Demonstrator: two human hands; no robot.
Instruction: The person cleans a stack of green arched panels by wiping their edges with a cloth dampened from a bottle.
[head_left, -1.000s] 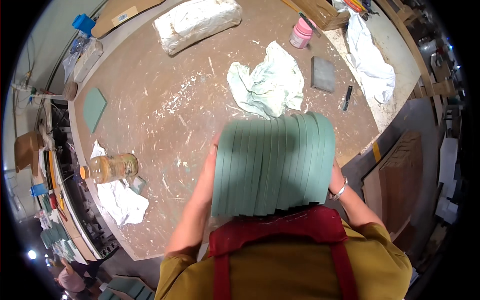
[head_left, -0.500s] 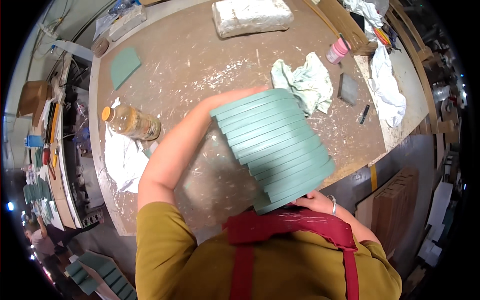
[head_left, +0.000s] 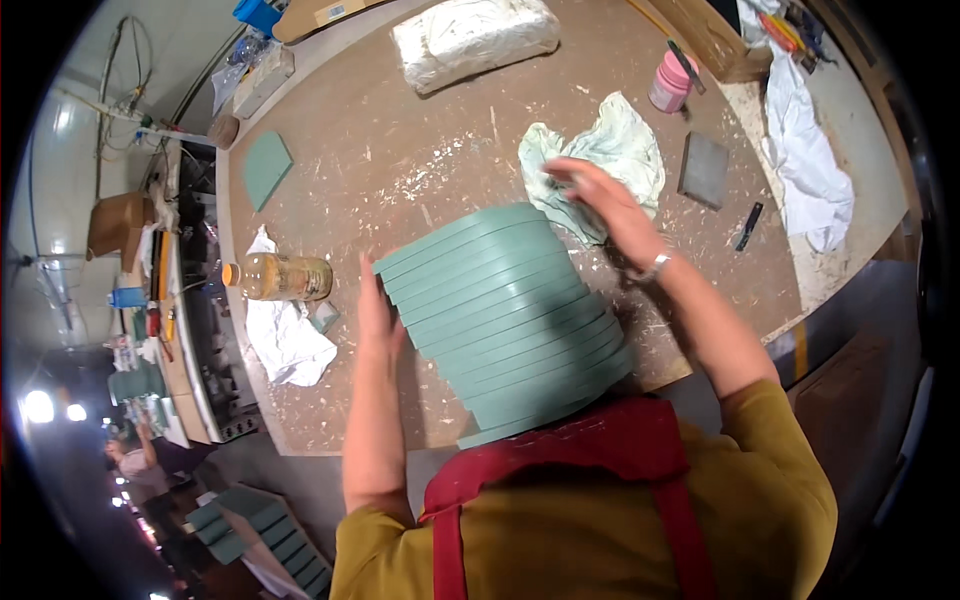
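Observation:
A stack of several green curved boards [head_left: 505, 320] stands on the near part of the table, close against my red apron. My left hand [head_left: 378, 308] lies along the stack's left end, fingers fairly straight and partly hidden by it. My right hand [head_left: 612, 208] is over the crumpled pale green-white cloth [head_left: 625, 145], beyond the right side of the stack. Its fingers are apart and hold nothing; I cannot tell whether they touch the cloth.
Left of the stack are a bottle with an orange cap [head_left: 288, 277], a white cloth [head_left: 290, 345] and a loose green piece [head_left: 266, 170]. A white wrapped block [head_left: 475, 42] lies at the far edge. At right are a pink jar [head_left: 671, 82], a grey block [head_left: 704, 170] and a small black tool [head_left: 748, 227].
My right hand has come up from the stack's near edge to the cloth. My left hand has drawn back from the far side to the left end. The stack sits slightly left in view.

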